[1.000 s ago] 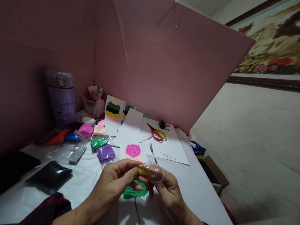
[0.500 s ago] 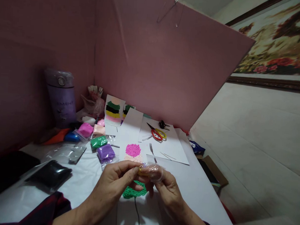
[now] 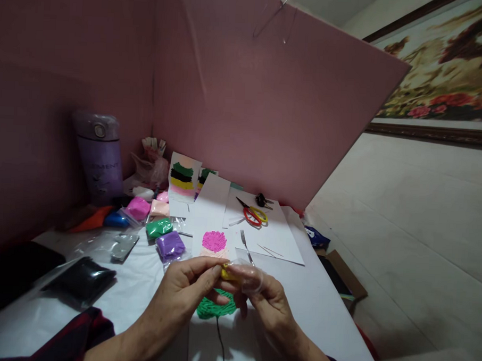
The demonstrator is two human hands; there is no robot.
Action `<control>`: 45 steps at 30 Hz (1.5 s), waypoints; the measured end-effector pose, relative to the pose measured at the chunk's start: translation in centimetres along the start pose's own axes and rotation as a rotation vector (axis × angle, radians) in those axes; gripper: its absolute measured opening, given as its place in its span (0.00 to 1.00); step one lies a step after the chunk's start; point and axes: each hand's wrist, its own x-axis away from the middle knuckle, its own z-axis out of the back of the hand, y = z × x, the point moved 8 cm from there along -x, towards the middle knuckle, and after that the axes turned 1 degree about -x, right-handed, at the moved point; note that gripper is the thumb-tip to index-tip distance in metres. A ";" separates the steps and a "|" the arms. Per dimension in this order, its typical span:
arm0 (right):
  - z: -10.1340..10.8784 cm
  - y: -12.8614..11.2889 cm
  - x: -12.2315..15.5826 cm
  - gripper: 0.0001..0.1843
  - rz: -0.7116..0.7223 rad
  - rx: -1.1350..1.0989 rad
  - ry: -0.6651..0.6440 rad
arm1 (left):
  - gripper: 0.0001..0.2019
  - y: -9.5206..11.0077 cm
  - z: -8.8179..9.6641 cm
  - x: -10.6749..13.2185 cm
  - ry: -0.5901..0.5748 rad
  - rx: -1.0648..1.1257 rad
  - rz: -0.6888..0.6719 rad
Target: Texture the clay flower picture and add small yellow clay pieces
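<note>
Both my hands meet over the near middle of the white table (image 3: 323,312). My left hand (image 3: 184,295) pinches a small lump of yellow clay (image 3: 227,274) that sits in a clear plastic bag (image 3: 249,276). The bag is gripped in the curled fingers of my right hand (image 3: 271,307). Beneath my hands lies a white sheet with a green ridged clay shape (image 3: 213,308), partly hidden. Just beyond are a pink and peach clay patch (image 3: 214,243) and a small fork (image 3: 246,246).
Bagged clay lies at the left: purple (image 3: 170,246), green (image 3: 159,228), pink (image 3: 138,208), black (image 3: 82,282). A purple flask (image 3: 100,158) stands at the back left. Red-and-yellow scissors (image 3: 253,214) rest on white paper. Pink boards (image 3: 268,107) wall the table. A cardboard box (image 3: 343,275) sits off the right edge.
My fingers have shifted slightly on the bag and the yellow clay; nothing else has moved.
</note>
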 end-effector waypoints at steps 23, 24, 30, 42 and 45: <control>0.2 0.3 -0.1 0.18 -0.007 0.021 0.027 | 0.16 -0.3 0.1 -0.2 0.013 -0.002 0.015; 0.2 0.3 -0.1 0.17 -0.005 0.010 0.023 | 0.15 -0.3 0.1 -0.1 0.013 -0.006 0.014; -0.1 0.2 -0.1 0.14 -0.004 0.008 -0.031 | 0.14 -0.5 0.1 0.1 0.014 -0.019 0.032; 0.4 0.3 0.2 0.15 -0.022 0.093 0.017 | 0.16 -0.2 -0.2 -0.1 -0.018 -0.038 0.020; 0.3 0.4 0.1 0.15 -0.018 0.069 0.019 | 0.15 -0.1 -0.1 -0.1 -0.009 -0.016 0.021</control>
